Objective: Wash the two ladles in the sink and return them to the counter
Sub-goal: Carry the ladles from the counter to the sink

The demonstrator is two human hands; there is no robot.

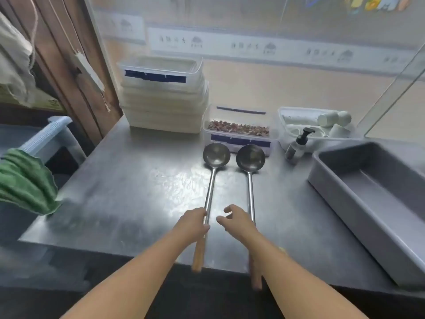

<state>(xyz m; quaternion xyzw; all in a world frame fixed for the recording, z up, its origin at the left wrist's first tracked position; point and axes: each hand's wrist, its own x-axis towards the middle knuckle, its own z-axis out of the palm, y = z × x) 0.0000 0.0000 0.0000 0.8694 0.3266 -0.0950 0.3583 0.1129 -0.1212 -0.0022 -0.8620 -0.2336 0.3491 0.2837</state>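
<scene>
Two steel ladles with wooden handle ends lie side by side on the steel counter (pixel 119 192), bowls pointing away from me. The left ladle (pixel 212 178) has its shaft under my left hand (pixel 194 223), whose fingers curl around it. The right ladle (pixel 250 178) runs beneath my right hand (pixel 236 223), which hovers with fingers spread and holds nothing. Both wooden ends stick out over the counter's front edge. No sink is in view.
A stack of lidded plastic boxes (pixel 163 97) stands at the back. Beside it are a box of dried bits (pixel 239 132), a pump bottle (pixel 297 143) and a white tray of bottles (pixel 317 122). A deep metal pan (pixel 372 199) is right; a green cloth (pixel 25 183) left.
</scene>
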